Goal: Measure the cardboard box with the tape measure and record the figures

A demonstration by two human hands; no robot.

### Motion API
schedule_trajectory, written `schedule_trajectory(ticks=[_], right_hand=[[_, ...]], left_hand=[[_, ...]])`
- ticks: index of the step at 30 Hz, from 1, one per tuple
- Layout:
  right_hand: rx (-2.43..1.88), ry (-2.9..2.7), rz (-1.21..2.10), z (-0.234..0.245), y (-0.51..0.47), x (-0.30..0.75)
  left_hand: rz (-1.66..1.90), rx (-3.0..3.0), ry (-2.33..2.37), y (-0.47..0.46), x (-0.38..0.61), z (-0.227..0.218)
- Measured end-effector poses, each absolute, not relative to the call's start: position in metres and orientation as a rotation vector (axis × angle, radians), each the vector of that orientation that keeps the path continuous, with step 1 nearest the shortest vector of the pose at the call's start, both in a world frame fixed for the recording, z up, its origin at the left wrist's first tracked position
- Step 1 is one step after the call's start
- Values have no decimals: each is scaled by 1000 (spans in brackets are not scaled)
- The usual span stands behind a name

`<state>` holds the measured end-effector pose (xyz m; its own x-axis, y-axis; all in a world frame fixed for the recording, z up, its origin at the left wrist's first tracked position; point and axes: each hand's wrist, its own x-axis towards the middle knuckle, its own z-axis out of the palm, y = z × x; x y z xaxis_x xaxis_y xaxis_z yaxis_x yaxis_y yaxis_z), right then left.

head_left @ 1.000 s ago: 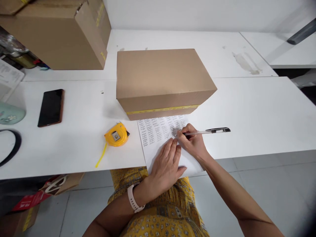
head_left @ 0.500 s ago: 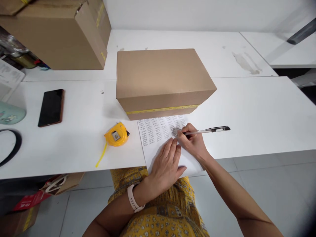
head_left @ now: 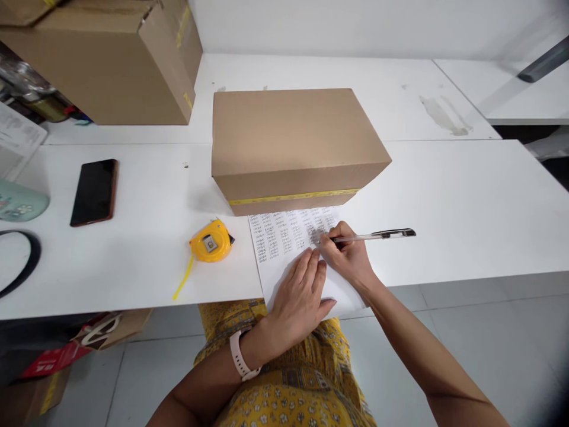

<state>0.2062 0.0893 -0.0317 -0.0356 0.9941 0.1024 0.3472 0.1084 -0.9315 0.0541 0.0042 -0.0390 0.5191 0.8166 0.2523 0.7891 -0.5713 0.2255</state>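
Observation:
A white sheet of paper [head_left: 280, 255] covered in small handwritten columns lies at the near edge of the white table [head_left: 444, 201]. My left hand [head_left: 297, 302] rests flat on the sheet, fingers stretched out, a white watch on the wrist. My right hand [head_left: 349, 255] pinches a clear pen [head_left: 377, 235], its tip touching the paper near the last column. Just behind the sheet stands a closed cardboard box [head_left: 293, 142] with a yellow tape strip along its front. A yellow tape measure [head_left: 210, 242] with a short length of blade pulled out lies left of the sheet.
A black phone [head_left: 94, 191] lies face up at the left. Larger cardboard boxes [head_left: 111, 59] stand at the back left. A pale green object [head_left: 20, 204] and a black ring [head_left: 20, 261] sit at the left edge. A paper bag [head_left: 102, 332] is on the floor.
The pen and my right hand have barely shifted on the paper. My left hand stays flat. The view has moved slightly.

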Motion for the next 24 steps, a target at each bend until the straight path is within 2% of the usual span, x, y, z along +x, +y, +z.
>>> schedule_trajectory(ticks=[24], right_hand=[[-1410, -1477, 976, -28, 88, 206]], left_hand=[[471, 2670, 1422, 4, 54, -40]])
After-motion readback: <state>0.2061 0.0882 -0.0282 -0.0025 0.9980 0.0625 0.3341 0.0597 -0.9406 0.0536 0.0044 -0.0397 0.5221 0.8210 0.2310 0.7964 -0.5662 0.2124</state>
